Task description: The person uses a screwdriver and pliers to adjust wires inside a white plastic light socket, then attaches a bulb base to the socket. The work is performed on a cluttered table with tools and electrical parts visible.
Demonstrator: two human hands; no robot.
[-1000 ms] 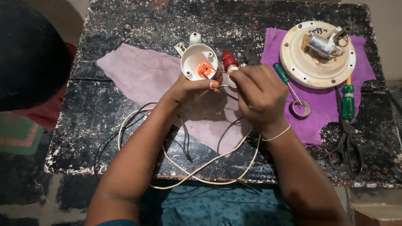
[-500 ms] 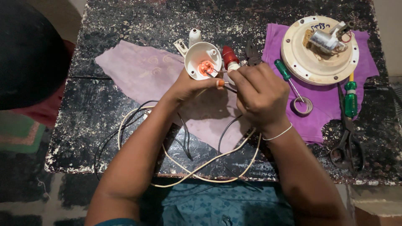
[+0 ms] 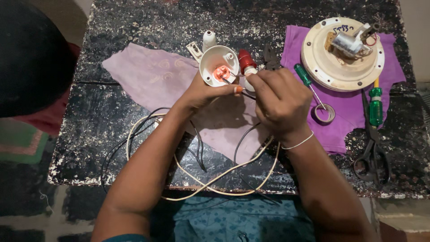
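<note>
My left hand [image 3: 207, 93] grips a round white plastic housing [image 3: 218, 63] with an orange part inside it, held tilted just above the dark worktable [image 3: 134, 36]. My right hand [image 3: 280, 101] is closed around a thin dark wire, its end reaching into the orange part. A red-handled tool [image 3: 245, 62] pokes up between my two hands. White and black cables [image 3: 197, 172] loop from my hands down over the near table edge.
A pale lilac cloth [image 3: 152, 80] lies under my hands. On a purple cloth [image 3: 354, 112] at right rest a cream round motor base [image 3: 342, 56], two green screwdrivers [image 3: 375, 105], a tape roll [image 3: 323, 113] and black scissors [image 3: 371, 143]. Another person's dark head [image 3: 31, 54] is at left.
The view has shifted a little, so the table sits slightly lower in frame. Both hands keep their hold on the housing and the wire with only small adjustments.
</note>
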